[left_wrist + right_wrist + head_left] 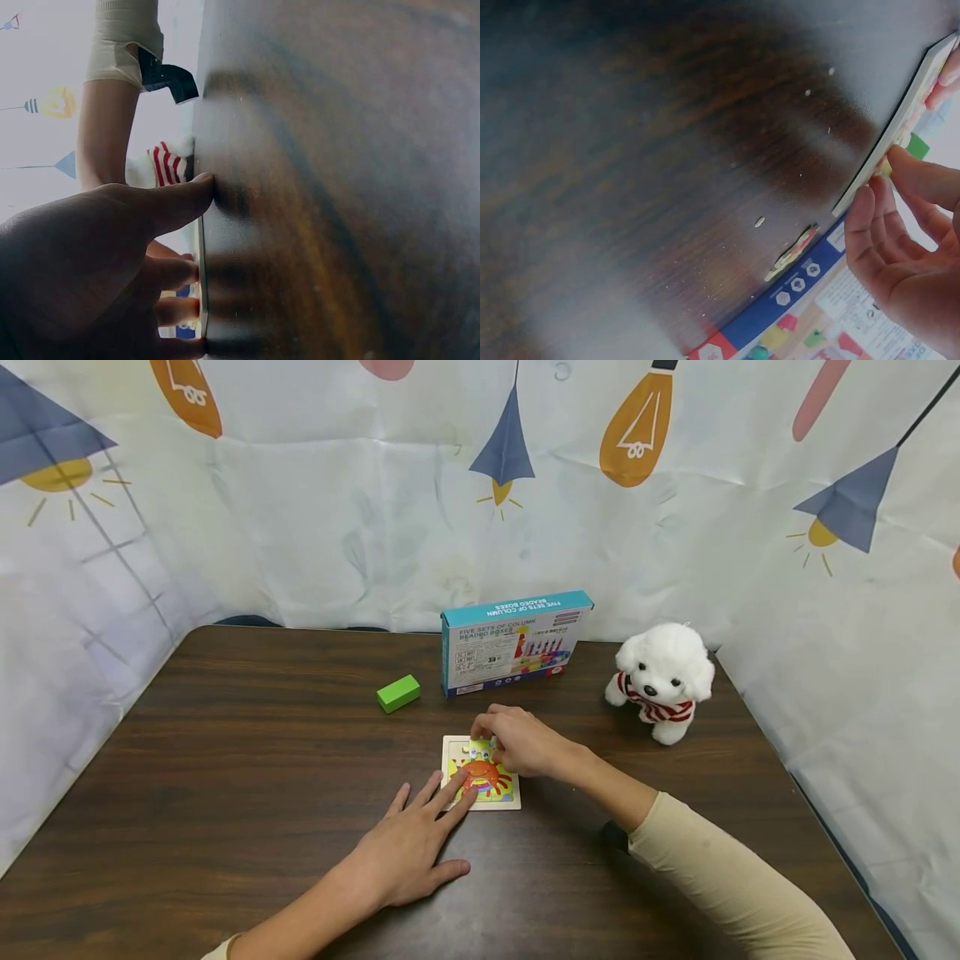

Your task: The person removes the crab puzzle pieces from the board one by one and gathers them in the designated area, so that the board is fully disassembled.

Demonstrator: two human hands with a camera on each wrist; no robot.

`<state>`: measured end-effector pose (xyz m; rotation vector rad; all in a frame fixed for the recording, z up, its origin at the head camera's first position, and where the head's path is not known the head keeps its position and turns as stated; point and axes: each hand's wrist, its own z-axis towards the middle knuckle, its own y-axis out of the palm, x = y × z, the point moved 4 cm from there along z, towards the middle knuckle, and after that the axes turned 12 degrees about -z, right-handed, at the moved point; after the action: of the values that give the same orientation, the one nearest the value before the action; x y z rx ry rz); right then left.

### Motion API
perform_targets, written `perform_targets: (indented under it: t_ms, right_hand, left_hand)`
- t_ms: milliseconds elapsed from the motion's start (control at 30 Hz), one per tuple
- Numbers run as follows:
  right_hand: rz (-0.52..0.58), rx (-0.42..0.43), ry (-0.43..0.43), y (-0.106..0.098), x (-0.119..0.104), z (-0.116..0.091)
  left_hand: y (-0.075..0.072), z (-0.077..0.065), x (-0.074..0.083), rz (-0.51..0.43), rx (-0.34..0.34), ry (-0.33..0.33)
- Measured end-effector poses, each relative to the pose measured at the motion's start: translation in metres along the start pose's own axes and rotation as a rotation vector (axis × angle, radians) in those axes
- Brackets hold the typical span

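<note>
The wooden puzzle board point(498, 807) lay flat on the dark table point(262, 760), in front of the box point(517, 647), its crab picture point(486, 775) partly covered by fingers. The right hand point(528, 743) pinched a yellow-green piece with eyes point(481, 749) between thumb and fingers at the board's far edge; the hand hid that corner, and whether the piece sat fully in the frame could not be told. The left hand point(405, 852) gripped nothing: its fingers were spread straight, some tips resting on the board's near left part and covering it, the thumb out to the side. From the left wrist, the board showed only as a thin edge behind the fingers, and the toy dog point(663, 681) was mostly blocked. The right wrist view caught a thin patterned piece point(791, 253) on the table near the box, too edge-on to make out. A green block point(398, 693) lay left of the box; the left sleeve point(220, 950) was almost wholly cut off
</note>
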<state>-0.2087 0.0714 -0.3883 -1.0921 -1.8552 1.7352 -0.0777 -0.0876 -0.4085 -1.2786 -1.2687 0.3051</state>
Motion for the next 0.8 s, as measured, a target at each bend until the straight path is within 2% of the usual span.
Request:
perform_targets:
  t_ms: [300,800]
  right_hand:
    - [-0.029,0.047,-0.024,-0.001,-0.0004,0.0]
    - [-0.064,0.041,-0.042,-0.0044,-0.0024,-0.0018]
  left_hand:
    - [-0.0014,0.0005,0.0,0.006,-0.001,0.0]
    - [-0.0012,0.0003,0.0007,0.01,0.007,0.006]
